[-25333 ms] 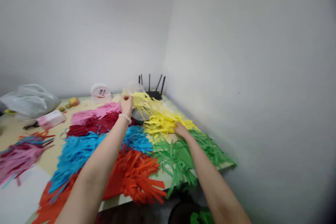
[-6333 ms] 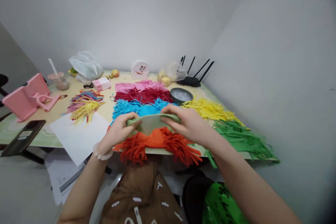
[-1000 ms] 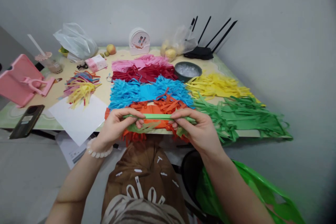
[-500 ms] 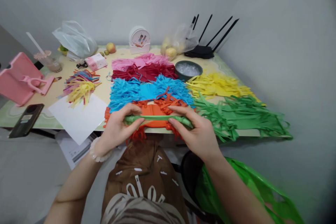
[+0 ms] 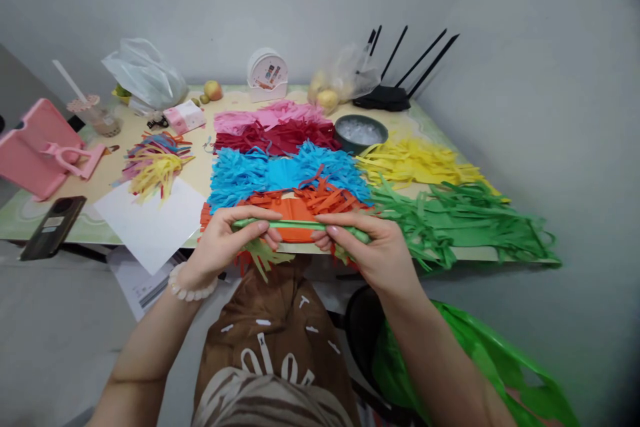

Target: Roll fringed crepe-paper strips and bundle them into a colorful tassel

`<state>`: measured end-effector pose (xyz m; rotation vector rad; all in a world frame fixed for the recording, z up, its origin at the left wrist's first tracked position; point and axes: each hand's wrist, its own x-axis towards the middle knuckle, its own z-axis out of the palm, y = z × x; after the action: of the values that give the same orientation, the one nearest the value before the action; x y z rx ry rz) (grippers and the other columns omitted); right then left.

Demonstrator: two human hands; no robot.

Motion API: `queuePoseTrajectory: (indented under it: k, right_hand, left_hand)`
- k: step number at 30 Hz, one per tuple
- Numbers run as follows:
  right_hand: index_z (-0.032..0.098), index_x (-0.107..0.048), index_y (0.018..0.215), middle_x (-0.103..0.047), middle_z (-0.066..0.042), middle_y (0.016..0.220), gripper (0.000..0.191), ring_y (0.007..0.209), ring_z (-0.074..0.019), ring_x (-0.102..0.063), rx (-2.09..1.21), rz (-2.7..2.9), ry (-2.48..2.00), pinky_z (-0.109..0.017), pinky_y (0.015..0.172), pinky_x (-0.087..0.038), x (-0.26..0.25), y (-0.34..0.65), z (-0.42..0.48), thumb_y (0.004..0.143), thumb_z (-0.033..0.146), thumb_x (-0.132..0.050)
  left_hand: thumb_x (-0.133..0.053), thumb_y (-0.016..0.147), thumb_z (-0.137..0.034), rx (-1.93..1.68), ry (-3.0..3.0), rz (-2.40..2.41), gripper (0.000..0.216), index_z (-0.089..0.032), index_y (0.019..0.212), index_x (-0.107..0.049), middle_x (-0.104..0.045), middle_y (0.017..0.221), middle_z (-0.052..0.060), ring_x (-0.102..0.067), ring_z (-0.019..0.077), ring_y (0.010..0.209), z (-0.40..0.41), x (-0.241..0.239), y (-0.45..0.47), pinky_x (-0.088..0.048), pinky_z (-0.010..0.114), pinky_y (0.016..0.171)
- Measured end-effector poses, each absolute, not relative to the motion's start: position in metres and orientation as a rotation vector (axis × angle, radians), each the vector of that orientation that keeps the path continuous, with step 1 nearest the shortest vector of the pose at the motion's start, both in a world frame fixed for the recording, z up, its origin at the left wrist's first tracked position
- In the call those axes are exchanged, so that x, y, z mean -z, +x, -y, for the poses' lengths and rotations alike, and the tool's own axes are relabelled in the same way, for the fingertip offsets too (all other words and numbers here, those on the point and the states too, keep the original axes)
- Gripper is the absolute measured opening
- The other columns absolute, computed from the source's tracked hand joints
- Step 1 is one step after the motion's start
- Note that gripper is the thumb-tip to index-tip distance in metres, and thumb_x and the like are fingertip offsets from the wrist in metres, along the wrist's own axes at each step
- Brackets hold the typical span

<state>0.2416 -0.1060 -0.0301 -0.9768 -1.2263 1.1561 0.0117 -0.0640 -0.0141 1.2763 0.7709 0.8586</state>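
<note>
Stretched level between my two hands is a narrow roll of green tissue paper (image 5: 295, 224), with pale yellow-green fringe (image 5: 265, 257) hanging under its left part. My left hand (image 5: 220, 240) pinches the left section between thumb and fingers, and my right hand (image 5: 383, 247) pinches the right section. The roll is above the table's front edge, in front of orange fringed tissue paper (image 5: 297, 208). Behind the orange lie blue (image 5: 283, 173), dark red (image 5: 273, 138) and pink fringed sheets (image 5: 270, 115). To the right are yellow (image 5: 420, 163) and green fringed sheets (image 5: 465, 223).
A bowl (image 5: 360, 133) of clear pieces stands behind the yellow sheets, near a black router (image 5: 383, 98). At left are mixed streamers (image 5: 157, 167), white paper (image 5: 153, 230), a phone (image 5: 53, 228), a pink stand (image 5: 43, 150) and a drink cup (image 5: 100, 120). A green bag (image 5: 480, 347) is lower right.
My fingers have curled further under the green roll, which looks thinner and tighter. Pale yellow-green fringe now shows hanging below my left hand.
</note>
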Motion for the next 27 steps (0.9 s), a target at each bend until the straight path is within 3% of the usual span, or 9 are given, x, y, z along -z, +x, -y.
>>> queuePoseTrajectory:
  k: [7,12,15,17,19,22,25,27]
  right_hand:
    - [0.022,-0.081,0.086,-0.076,-0.005,0.077,0.006,0.067,-0.0182,-0.073,-1.251,1.196,-0.857,-0.028,0.066,-0.064,0.039,0.245,0.100,0.084,0.026,-0.078]
    - [0.020,-0.079,0.081,-0.074,-0.003,0.073,0.006,0.062,-0.0160,-0.071,-1.186,1.256,-0.826,-0.023,0.059,-0.061,0.039,0.247,0.098,0.083,0.019,-0.073]
    - [0.020,-0.078,0.081,-0.074,-0.002,0.073,0.019,0.063,-0.0142,-0.071,-0.936,1.499,-0.826,-0.021,0.061,-0.058,0.031,0.250,0.099,0.083,0.009,-0.063]
    - [0.020,-0.077,0.083,-0.075,-0.002,0.075,0.024,0.067,-0.0137,-0.071,-0.712,1.713,-0.818,-0.020,0.064,-0.057,0.024,0.252,0.100,0.082,0.005,-0.058]
    - [0.019,-0.075,0.085,-0.075,-0.002,0.078,0.026,0.070,-0.0133,-0.071,-0.566,1.865,-0.770,-0.020,0.068,-0.057,0.017,0.252,0.101,0.083,0.003,-0.055]
    - [0.020,-0.073,0.089,-0.075,-0.003,0.082,0.027,0.076,-0.0134,-0.072,-0.483,1.982,-0.710,-0.020,0.072,-0.057,0.011,0.252,0.103,0.085,0.003,-0.052]
    - [0.020,-0.072,0.092,-0.075,-0.004,0.086,0.028,0.079,-0.0140,-0.072,-0.436,2.042,-0.691,-0.022,0.074,-0.057,0.010,0.254,0.106,0.086,0.003,-0.052]
    - [0.020,-0.072,0.094,-0.075,-0.004,0.088,0.028,0.081,-0.0139,-0.072,-0.449,2.070,-0.697,-0.022,0.076,-0.056,0.009,0.259,0.107,0.087,0.003,-0.051]
  left_hand:
    - [-0.077,0.077,-0.026,-0.903,1.131,-0.739,0.014,-0.013,0.082,-0.078,-0.073,0.071,0.007,-0.068,0.0149,0.062,0.059,0.025,0.017,-0.058,0.026,0.063]
    - [-0.067,0.083,-0.024,-0.894,1.367,-0.703,0.014,-0.015,0.083,-0.078,-0.074,0.075,0.007,-0.070,0.0166,0.067,0.056,0.031,0.006,-0.057,0.027,0.066]
    - [-0.060,0.087,-0.018,-0.709,1.759,-0.644,0.018,-0.018,0.087,-0.078,-0.077,0.096,0.010,-0.072,0.0207,0.093,0.052,0.016,-0.005,-0.055,0.030,0.085]
    - [-0.059,0.088,-0.016,-0.639,1.989,-0.654,0.018,-0.018,0.089,-0.077,-0.073,0.117,0.010,-0.064,0.0243,0.117,0.050,0.001,-0.007,-0.047,0.035,0.103]
    - [-0.060,0.090,-0.019,-0.638,2.100,-0.693,0.017,-0.019,0.097,-0.075,-0.070,0.125,0.010,-0.058,0.0248,0.126,0.051,-0.011,-0.002,-0.041,0.037,0.110]
    - [-0.061,0.092,-0.023,-0.540,2.120,-0.688,0.019,-0.018,0.105,-0.073,-0.075,0.111,0.008,-0.068,0.0211,0.107,0.052,-0.017,0.013,-0.049,0.030,0.095]
    - [-0.061,0.092,-0.023,-0.458,2.128,-0.672,0.015,-0.017,0.095,-0.074,-0.077,0.094,0.005,-0.070,0.0167,0.085,0.051,-0.013,0.024,-0.052,0.023,0.078]
    - [-0.060,0.092,-0.024,-0.489,2.224,-0.693,0.015,-0.016,0.090,-0.073,-0.076,0.088,0.004,-0.069,0.0157,0.081,0.050,-0.010,0.025,-0.051,0.023,0.075]
